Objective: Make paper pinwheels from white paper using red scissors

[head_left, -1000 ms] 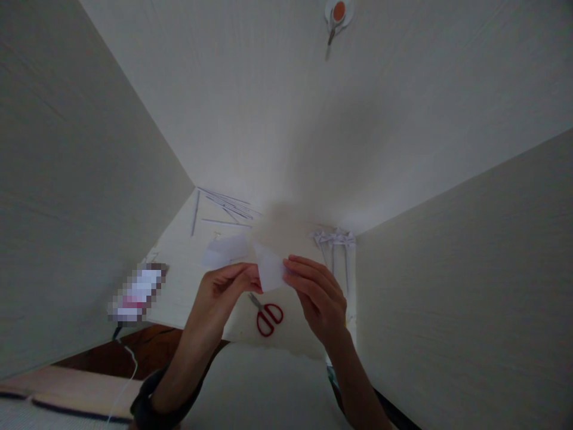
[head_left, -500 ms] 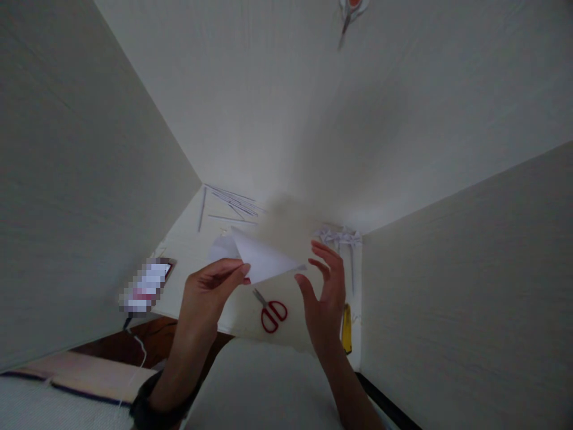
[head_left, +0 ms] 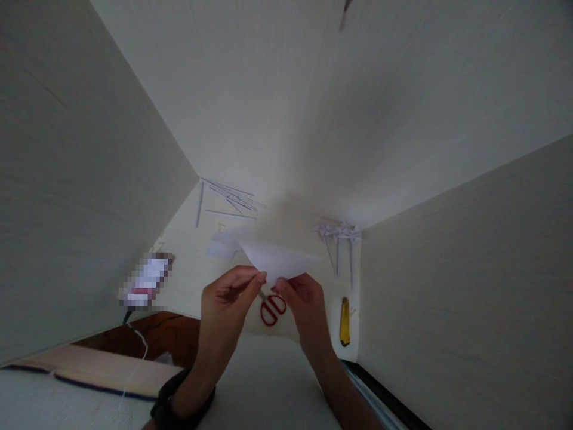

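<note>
over the white tabletop (head_left: 183, 245), left hand (head_left: 230, 298) pinches the near edge of a white paper sheet (head_left: 280, 260) between thumb and fingers; right hand (head_left: 308, 304) grips the same edge just beside it, fingers curled under. sheet is raised, tilted, spreading away from the hands. red-handled scissors (head_left: 267, 301) lie below, between the hands, blades partly hidden by left fingertips. second paper piece (head_left: 220, 244) lies beyond left hand, thin paper sticks (head_left: 233, 196) farther back. folded paper shapes on sticks (head_left: 340, 232) at far right, yellow box cutter (head_left: 344, 321) right of right hand. pixelated phone (head_left: 147, 280) at left, cable attached. dark wristband on left wrist.
</note>
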Motion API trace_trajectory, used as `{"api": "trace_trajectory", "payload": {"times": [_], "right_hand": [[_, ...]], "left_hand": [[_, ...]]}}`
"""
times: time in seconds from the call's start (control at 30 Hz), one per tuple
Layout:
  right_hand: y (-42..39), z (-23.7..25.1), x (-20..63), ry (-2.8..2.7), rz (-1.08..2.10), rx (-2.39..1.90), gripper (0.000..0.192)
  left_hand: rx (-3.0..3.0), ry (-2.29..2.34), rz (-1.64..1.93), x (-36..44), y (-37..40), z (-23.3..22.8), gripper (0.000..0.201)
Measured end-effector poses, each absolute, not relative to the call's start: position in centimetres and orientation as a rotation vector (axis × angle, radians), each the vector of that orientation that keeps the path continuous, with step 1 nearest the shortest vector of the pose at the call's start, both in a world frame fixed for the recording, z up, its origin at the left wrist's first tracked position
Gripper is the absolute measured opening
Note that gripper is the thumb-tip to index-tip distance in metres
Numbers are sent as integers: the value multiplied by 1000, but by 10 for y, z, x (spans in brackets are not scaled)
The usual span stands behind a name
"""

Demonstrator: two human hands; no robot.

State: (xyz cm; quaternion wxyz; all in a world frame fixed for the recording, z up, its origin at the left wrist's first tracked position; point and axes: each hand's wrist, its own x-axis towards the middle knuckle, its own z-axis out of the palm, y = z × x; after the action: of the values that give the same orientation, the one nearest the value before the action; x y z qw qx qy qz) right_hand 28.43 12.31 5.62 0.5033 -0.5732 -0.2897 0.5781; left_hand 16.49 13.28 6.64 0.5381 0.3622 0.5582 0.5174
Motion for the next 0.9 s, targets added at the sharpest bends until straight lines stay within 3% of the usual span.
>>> {"api": "trace_trajectory", "payload": {"times": [0.43, 0.7, 0.9], "right_hand": [[112, 54, 289, -609, 1294, -1412, 18], [107, 57, 289, -621, 1280, -1408, 24], [104, 56, 288, -608, 1249, -1405, 28]], "left_hand": [[853, 1295, 1204, 180, 120, 67, 6], [694, 1238, 1209, 184, 114, 65, 26], [728, 1293, 1213, 190, 110, 62, 26]]}}
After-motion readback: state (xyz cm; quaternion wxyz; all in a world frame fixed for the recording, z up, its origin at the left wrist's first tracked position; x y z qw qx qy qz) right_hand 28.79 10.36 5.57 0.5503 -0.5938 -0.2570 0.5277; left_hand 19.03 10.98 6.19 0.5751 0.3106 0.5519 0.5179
